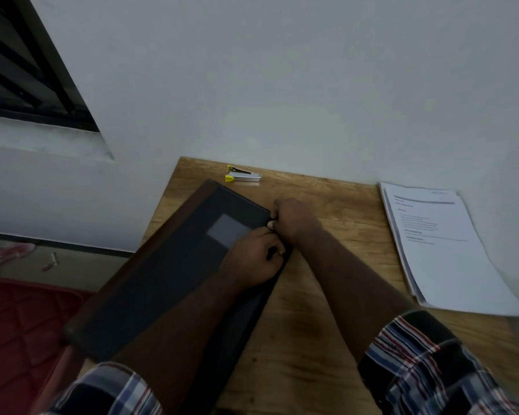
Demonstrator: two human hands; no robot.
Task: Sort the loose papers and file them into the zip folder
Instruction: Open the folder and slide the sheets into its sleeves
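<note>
While right hand point(292, 221) pinches zip pull at dark rectangular zip folder point(168, 280) edge, left hand point(253, 260) fingers curled, clamping same edge just behind; long axis runs toward body.

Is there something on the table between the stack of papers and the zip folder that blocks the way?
Nothing visible does. Only bare wooden table lies between the stack of papers and the zip folder. The stapler sits aside near the wall. The folder itself looks closed, with both the left hand and right hand at its edge.
</note>
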